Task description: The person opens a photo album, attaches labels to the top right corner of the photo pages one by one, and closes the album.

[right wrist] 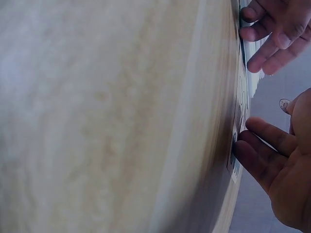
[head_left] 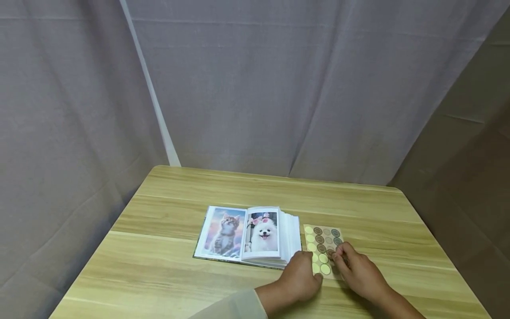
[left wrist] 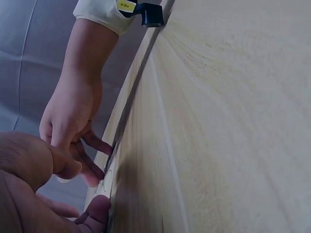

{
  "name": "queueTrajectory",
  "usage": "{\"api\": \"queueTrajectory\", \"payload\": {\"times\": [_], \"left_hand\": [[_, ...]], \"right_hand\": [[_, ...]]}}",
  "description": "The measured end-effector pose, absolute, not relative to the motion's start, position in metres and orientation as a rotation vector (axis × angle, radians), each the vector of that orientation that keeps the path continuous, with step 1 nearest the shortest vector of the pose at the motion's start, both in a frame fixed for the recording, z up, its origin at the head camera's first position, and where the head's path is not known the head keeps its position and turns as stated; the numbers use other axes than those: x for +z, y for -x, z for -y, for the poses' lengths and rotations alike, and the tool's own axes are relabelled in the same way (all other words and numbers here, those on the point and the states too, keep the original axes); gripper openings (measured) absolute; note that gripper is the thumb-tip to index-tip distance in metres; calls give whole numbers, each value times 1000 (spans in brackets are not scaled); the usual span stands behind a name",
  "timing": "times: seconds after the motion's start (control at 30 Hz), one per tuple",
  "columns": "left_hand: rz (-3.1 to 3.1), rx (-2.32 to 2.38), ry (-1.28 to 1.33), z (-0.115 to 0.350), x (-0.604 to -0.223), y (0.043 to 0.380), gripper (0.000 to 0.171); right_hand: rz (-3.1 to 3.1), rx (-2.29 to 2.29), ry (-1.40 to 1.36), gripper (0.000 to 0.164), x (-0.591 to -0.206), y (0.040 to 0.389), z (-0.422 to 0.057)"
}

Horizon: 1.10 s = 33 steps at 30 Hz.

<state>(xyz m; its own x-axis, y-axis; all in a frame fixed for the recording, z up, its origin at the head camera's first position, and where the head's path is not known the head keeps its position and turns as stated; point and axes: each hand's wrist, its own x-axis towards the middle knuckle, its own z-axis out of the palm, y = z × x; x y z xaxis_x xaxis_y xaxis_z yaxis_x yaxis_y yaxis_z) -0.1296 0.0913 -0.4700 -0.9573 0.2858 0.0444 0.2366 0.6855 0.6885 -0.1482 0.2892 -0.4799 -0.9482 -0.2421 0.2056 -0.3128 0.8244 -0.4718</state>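
A sheet of round stickers [head_left: 335,271] lies on the table just right of an open photo album [head_left: 263,254]. It carries yellow, dark and beige circles. My left hand [head_left: 299,275] rests at the sheet's lower left, its thumb and fingertips pressing the edge with the fingers spread. Over the right side of the sheet, my right hand [head_left: 360,271] pinches a small round sticker [right wrist: 284,104] between thumb and index finger. In the right wrist view that sticker stands off the sheet, and the other fingers of this hand reach down to the sheet's edge.
The album's left page shows a kitten picture [head_left: 225,232], its right page a white dog picture [head_left: 264,234]. Both lie on a wood-grain table [head_left: 159,266]. Grey curtains [head_left: 239,88] hang behind the table and along its sides.
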Motion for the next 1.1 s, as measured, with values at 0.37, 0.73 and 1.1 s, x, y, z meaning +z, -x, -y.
{"api": "queueTrajectory", "payload": {"times": [0.37, 0.73, 1.1], "left_hand": [[-2774, 1037, -743, -69, -459, 122, 39], [-2891, 958, -1113, -20, -440, 117, 26], [-3102, 814, -1088, 27, -432, 126, 23]], "right_hand": [[2859, 747, -440, 13, -477, 149, -289], [2872, 752, -439, 11, -474, 153, -289], [2895, 759, -432, 10, -471, 154, -285]]}}
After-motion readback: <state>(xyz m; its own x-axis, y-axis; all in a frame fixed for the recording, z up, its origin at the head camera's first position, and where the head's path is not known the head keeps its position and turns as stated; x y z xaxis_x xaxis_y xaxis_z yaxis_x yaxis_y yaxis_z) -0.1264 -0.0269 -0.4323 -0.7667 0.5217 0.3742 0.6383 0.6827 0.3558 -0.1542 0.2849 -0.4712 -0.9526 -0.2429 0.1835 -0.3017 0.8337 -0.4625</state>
